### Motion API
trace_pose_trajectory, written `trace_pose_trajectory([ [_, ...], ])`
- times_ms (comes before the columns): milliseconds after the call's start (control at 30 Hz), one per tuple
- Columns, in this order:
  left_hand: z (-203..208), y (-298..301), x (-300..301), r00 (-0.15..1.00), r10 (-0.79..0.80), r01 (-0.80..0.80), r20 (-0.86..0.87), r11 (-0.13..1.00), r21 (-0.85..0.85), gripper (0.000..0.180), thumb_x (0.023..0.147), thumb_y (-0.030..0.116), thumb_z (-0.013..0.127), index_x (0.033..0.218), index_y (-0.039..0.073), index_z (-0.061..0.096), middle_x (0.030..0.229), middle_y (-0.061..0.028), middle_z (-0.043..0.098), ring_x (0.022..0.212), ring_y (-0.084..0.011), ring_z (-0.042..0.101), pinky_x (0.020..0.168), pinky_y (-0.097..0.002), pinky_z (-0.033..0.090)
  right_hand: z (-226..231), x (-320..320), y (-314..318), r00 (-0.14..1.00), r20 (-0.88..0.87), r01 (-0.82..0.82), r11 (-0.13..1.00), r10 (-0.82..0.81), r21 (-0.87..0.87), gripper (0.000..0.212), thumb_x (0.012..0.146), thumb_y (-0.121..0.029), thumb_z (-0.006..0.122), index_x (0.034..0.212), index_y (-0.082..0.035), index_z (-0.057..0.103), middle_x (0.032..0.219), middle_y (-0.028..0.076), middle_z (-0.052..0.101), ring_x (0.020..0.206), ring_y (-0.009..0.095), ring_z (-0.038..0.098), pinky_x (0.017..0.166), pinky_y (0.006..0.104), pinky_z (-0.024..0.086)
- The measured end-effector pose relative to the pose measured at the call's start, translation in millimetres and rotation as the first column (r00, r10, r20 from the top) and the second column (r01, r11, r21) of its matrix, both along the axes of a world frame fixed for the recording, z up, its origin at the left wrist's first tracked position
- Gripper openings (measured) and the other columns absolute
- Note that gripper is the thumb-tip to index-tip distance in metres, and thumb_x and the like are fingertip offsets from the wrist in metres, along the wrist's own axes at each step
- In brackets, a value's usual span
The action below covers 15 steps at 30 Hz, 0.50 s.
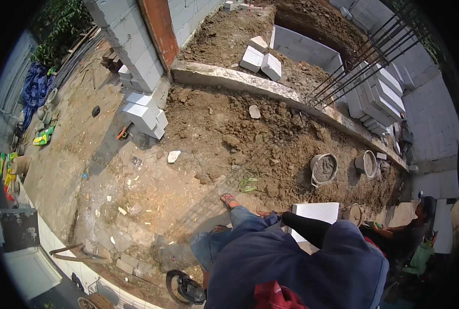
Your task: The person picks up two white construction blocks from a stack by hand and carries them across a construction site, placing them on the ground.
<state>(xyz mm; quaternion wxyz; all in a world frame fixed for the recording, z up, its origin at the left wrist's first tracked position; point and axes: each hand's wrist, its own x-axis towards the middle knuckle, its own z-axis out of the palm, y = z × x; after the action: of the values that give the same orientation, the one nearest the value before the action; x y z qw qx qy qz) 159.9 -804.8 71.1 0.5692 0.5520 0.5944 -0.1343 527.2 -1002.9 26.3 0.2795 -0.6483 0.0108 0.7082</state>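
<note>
I sit with my jeans-clad legs (245, 219) stretched forward, a sandalled foot (229, 200) on the bare soil. My right arm (309, 226), in a black sleeve, reaches across toward my knee. At its end a small bit of skin shows that looks like my right hand (263, 212); its fingers are too small to make out, and I see nothing held. My left hand does not show; only a strip of skin appears beside my blue shirt (291, 262). Near that strip lies a black rounded object (191, 291). A white block (316, 219) lies beyond my right sleeve.
Two buckets of wet mortar, one bucket (324, 170) nearer than the other bucket (366, 164), stand on the soil. Beyond them run a low concrete beam (240, 82) and upright rebar (363, 62). White blocks (144, 116) are stacked left. A co-worker (415, 221) sits at right.
</note>
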Motion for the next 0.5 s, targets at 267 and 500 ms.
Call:
trace_pose_trajectory([
  [267,47.4,117.2,-34.8,0.783,0.617,-0.584,0.084,0.775,-0.241,0.064,0.083,0.043,0.058,0.129,0.001,0.041,0.116,-0.0193,0.054,0.105,-0.0271,0.055,0.086,-0.0381,0.045,75.7,88.5,289.5,0.818,0.123,-0.493,0.795,0.562,-0.355,0.093,0.076,-0.077,0.038,0.145,-0.019,0.017,0.148,0.016,0.017,0.129,0.043,0.028,0.097,0.062,0.032],
  [500,-6.4,224.9,-100.1,0.602,0.794,-0.639,0.089,0.545,-0.543,0.053,0.087,0.039,0.055,0.125,0.002,0.049,0.119,-0.0104,0.055,0.101,-0.0218,0.056,0.089,-0.0329,0.042,92.8,-27.2,422.0,0.853,-0.06,-0.52,0.83,0.519,-0.201,0.092,0.079,-0.073,0.042,0.145,-0.015,0.016,0.15,0.012,0.016,0.13,0.034,0.031,0.103,0.0498,0.029],
])
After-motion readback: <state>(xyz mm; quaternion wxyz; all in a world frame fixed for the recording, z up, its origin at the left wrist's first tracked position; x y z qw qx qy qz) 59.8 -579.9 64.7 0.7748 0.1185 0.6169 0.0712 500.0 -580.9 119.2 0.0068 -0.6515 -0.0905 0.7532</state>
